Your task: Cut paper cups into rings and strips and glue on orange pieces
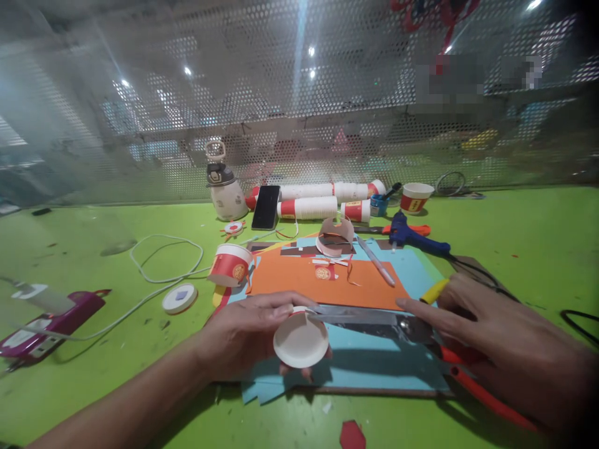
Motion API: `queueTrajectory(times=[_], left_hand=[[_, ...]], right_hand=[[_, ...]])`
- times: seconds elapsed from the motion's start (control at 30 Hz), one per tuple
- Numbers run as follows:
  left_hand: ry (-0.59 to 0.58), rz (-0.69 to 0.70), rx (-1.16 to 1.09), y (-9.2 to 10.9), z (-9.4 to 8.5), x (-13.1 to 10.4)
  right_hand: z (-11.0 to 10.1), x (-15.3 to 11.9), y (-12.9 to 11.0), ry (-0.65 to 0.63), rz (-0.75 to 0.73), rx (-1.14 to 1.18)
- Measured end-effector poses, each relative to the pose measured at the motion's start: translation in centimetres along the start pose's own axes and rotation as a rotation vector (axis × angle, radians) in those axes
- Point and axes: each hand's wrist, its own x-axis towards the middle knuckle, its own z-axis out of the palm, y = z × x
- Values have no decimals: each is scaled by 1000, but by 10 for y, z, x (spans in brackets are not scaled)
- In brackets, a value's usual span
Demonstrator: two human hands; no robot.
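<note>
My left hand (246,327) could pass forward over the orange sheet (281,280), between the tilted cup (228,267) on the left and the cut cup piece (344,231) farther right; the scissors (369,317) bar the way to my right.

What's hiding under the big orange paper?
Light blue paper peeks out past the right edge of the orange paper. Whatever lies beneath the middle is covered up, so I can't see that part.
</note>
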Motion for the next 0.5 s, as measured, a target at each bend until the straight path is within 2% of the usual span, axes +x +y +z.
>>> queueTrajectory(times=[0.5], left_hand=[[-50,36,-21,-2,0,1]], right_hand=[[7,-3,-2,78,-9,74]])
